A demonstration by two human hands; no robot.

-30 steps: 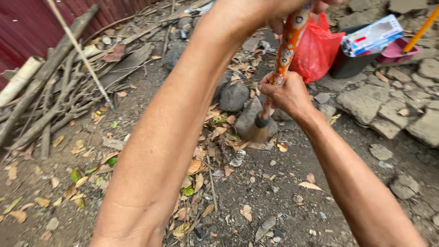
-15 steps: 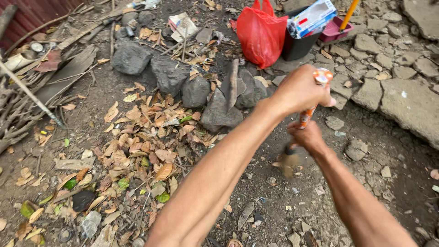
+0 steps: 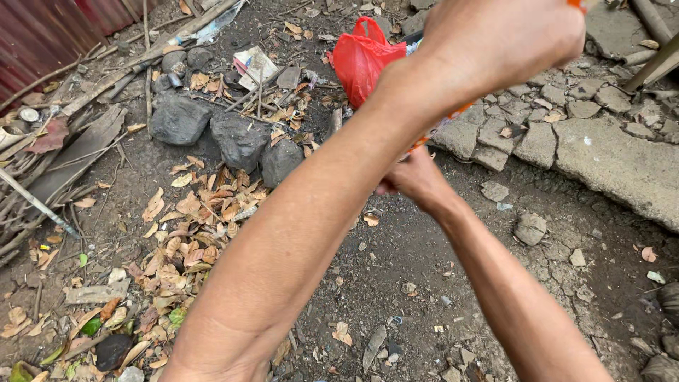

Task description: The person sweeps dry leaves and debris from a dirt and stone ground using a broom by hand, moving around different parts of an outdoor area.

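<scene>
My left hand (image 3: pixel 498 39) is raised near the top of the view, its fist closed around the upper end of an orange patterned broom handle (image 3: pixel 456 113). Only slivers of the handle show past my forearm. My right hand (image 3: pixel 416 180) grips the same handle lower down, just above the dark soil. The broom's brush end is hidden behind my left arm. A pile of dry brown leaves (image 3: pixel 198 212) lies to the left of my hands, in front of several dark stones (image 3: pixel 237 138).
A red plastic bag (image 3: pixel 362 56) sits behind the stones. Cracked concrete slabs (image 3: pixel 608 155) run along the right. Sticks and boards (image 3: pixel 64 152) lie at the left by a red corrugated wall (image 3: pixel 49 28). Small stones and litter dot the soil.
My left hand has risen toward the top of the view and both hands shifted left. The brush end, visible before, is now behind my arm. The camera has turned slightly.
</scene>
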